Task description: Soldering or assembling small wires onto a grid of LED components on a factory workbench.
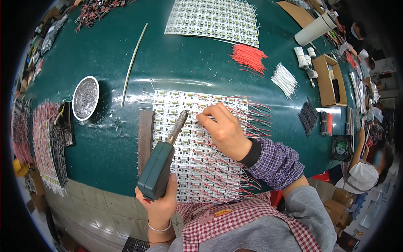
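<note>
My left hand [164, 204] is wrapped round the dark green body of a soldering gun [156, 170]. Its metal tip slants up and right over a white panel of small circuit boards [183, 168] and ends near my right fingertips. My right hand [224, 131] rests over the panel's upper middle, thumb and forefinger pinched together at a row of parts. What the pinch holds is too small to make out. Many thin red and white wires [258, 112] stick out over the panel's right side. Along its left edge lies a dark brown strip [145, 138].
A bowl of grey matter [85, 98] stands left, near a thin rod [134, 63]. Beyond lie another board panel [212, 19], red wires [248, 58], white wires [284, 80] and black wires [308, 116]. A cardboard box [329, 82] and bottle [315, 30] stand right. Other people sit at the far right.
</note>
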Motion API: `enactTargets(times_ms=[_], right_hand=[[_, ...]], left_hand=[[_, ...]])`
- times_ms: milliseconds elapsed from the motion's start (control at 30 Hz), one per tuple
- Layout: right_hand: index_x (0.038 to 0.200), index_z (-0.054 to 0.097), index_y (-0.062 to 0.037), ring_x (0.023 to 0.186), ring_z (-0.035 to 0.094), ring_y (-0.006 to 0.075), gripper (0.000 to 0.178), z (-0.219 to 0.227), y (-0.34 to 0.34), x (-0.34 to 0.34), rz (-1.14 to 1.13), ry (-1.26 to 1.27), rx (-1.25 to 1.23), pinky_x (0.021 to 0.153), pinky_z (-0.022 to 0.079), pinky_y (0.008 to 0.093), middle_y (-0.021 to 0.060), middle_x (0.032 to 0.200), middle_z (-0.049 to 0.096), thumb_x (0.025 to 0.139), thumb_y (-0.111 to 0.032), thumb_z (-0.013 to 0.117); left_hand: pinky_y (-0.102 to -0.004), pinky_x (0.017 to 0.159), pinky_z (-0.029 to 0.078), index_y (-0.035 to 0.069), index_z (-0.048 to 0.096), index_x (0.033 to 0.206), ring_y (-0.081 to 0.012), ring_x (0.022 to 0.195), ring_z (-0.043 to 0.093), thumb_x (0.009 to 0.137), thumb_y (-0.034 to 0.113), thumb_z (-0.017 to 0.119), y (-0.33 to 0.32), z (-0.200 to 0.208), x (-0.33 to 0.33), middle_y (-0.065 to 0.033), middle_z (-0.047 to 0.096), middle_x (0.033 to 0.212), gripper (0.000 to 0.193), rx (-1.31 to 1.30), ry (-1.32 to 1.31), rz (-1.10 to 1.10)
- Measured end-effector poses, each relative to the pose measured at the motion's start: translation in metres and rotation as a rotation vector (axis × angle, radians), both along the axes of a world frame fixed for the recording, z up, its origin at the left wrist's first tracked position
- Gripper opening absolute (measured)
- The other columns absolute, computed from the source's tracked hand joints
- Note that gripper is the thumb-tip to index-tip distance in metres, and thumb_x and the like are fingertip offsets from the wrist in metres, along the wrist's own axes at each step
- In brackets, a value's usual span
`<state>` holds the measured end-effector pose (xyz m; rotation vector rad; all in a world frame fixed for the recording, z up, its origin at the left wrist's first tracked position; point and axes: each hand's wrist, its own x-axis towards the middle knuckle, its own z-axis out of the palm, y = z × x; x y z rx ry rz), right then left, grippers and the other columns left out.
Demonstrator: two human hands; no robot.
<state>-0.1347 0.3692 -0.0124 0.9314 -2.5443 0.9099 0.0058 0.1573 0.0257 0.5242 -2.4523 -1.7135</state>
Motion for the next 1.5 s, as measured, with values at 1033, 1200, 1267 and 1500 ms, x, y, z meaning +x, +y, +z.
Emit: enactTargets(times_ms=[1033, 1200, 1267, 1500], right_hand=[[0.105, 0.066, 0.0037, 0.091, 0.059, 0.0280, 0.030, -0.002, -0.002, 0.019, 0.000, 0.010, -0.033, 0.076, 0.052, 0.0366, 0.0120, 0.097, 0.059, 0.075, 0.004, 0.064], [0.104, 0.066, 0.0041, 0.091, 0.059, 0.0283, 0.030, -0.002, -0.003, 0.019, 0.005, 0.003, -0.039, 0.076, 0.052, 0.0373, 0.0122, 0.096, 0.059, 0.074, 0.005, 0.063], [0.105, 0.066, 0.0042, 0.090, 0.059, 0.0286, 0.030, -0.002, -0.003, 0.019, 0.006, -0.003, -0.045, 0.077, 0.052, 0.0378, 0.0124, 0.096, 0.059, 0.074, 0.005, 0.063], [0.105, 0.066, 0.0041, 0.091, 0.059, 0.0293, 0.031, -0.002, -0.003, 0.018, 0.007, -0.021, -0.051, 0.078, 0.052, 0.0388, 0.0131, 0.097, 0.058, 0.074, 0.006, 0.063]], left_hand=[[-0.0241, 0.059, 0.049, -0.008, 0.068, 0.111, -0.0098, 0.069, 0.062, 0.079, -0.007, 0.076, 0.002, -0.003, 0.015, -0.0083, 0.071, 0.093, 0.033, 0.082, 0.159, 0.127], [-0.0244, 0.063, 0.050, -0.007, 0.067, 0.111, -0.0101, 0.074, 0.062, 0.079, -0.006, 0.077, 0.002, -0.003, 0.013, -0.0079, 0.071, 0.096, 0.033, 0.081, 0.116, 0.109], [-0.0247, 0.065, 0.050, -0.006, 0.067, 0.111, -0.0104, 0.076, 0.063, 0.079, -0.005, 0.077, 0.004, -0.003, 0.012, -0.0078, 0.071, 0.097, 0.033, 0.130, 0.119, 0.136], [-0.0273, 0.071, 0.052, -0.005, 0.065, 0.108, -0.0137, 0.082, 0.065, 0.079, -0.002, 0.080, 0.002, -0.004, 0.010, -0.0086, 0.069, 0.097, 0.032, 0.094, 0.062, 0.062]])
